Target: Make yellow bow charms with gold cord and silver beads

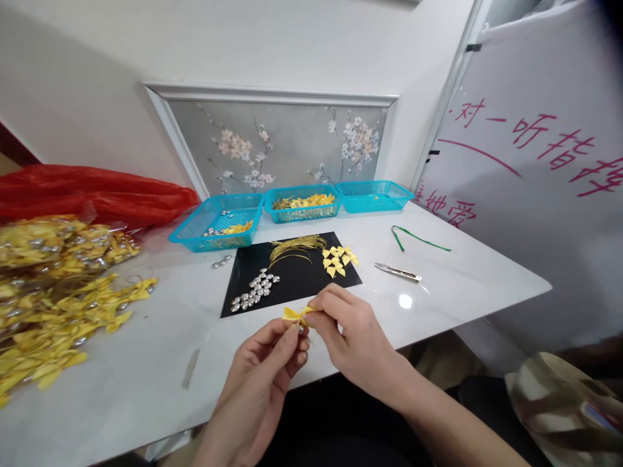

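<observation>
A small yellow ribbon flower (293,314) is held between both hands above the table's front edge. My left hand (265,363) pinches it from below, with a silver bead (300,328) partly showing by the fingertips. My right hand (348,331) closes thumb and forefinger on the flower's right side. Just beyond them lies a black mat (292,282), bearing loose silver beads (253,290), a bundle of gold cords (296,246) and several yellow petals (337,261).
Three blue baskets (219,243) line the back of the white table (438,272). On the right lie thread snips (398,272) and a green ribbon (421,238). Finished-looking yellow beaded flowers (63,318) and red cloth (97,194) fill the left. A whiteboard (525,240) stands at right.
</observation>
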Demonstrator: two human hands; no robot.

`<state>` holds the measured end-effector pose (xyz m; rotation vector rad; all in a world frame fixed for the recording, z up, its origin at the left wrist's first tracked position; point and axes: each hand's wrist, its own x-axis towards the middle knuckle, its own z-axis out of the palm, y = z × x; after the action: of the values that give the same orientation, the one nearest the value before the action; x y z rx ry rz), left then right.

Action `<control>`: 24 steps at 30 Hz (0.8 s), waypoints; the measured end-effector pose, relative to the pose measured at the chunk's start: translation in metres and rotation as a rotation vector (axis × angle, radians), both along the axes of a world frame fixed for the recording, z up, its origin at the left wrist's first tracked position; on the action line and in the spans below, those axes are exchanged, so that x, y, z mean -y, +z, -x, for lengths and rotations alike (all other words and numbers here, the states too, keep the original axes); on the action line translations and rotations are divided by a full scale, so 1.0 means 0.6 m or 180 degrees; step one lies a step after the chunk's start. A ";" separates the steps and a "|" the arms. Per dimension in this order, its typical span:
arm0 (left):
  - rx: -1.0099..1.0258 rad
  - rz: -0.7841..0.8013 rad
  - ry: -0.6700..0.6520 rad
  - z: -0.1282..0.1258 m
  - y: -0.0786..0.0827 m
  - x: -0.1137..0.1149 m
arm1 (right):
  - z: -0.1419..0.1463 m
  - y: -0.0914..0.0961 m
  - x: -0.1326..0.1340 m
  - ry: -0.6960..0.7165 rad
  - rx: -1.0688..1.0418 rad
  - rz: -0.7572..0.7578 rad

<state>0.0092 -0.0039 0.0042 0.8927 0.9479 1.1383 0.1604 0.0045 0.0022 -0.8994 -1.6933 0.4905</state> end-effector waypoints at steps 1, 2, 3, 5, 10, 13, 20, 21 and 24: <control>0.0037 0.0028 0.0000 0.000 0.002 0.001 | 0.000 0.000 0.000 0.0030 0.0002 0.0022; 0.0059 0.0037 0.0018 0.001 0.004 0.002 | -0.001 0.001 0.000 0.0066 0.0016 0.0051; 0.0066 0.0033 0.0052 0.001 0.006 0.004 | -0.001 0.001 0.000 0.0106 0.0033 0.0081; 0.0037 -0.0017 0.0140 0.003 0.008 0.006 | -0.002 0.002 0.000 0.0171 0.0074 0.0145; -0.0175 -0.0187 0.0119 0.010 0.004 0.005 | -0.004 0.008 0.007 0.0213 0.0086 0.0283; -0.0104 -0.0169 0.0040 0.011 0.005 0.003 | -0.011 0.013 0.009 0.0281 0.0021 0.0549; 0.0142 0.0082 -0.0040 0.008 0.020 0.009 | -0.082 0.005 -0.036 0.0119 -0.1311 0.1046; 0.0183 0.0115 -0.0036 0.009 0.020 0.010 | -0.098 0.002 -0.046 -0.0055 -0.1503 0.0970; 0.0291 0.0232 -0.0086 0.012 0.019 0.010 | -0.147 -0.009 -0.075 -0.0574 -0.1926 0.0671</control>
<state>0.0018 -0.0100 0.0156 0.7861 0.8943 1.1055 0.2485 0.0494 -0.0032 -0.9264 -1.0155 0.7410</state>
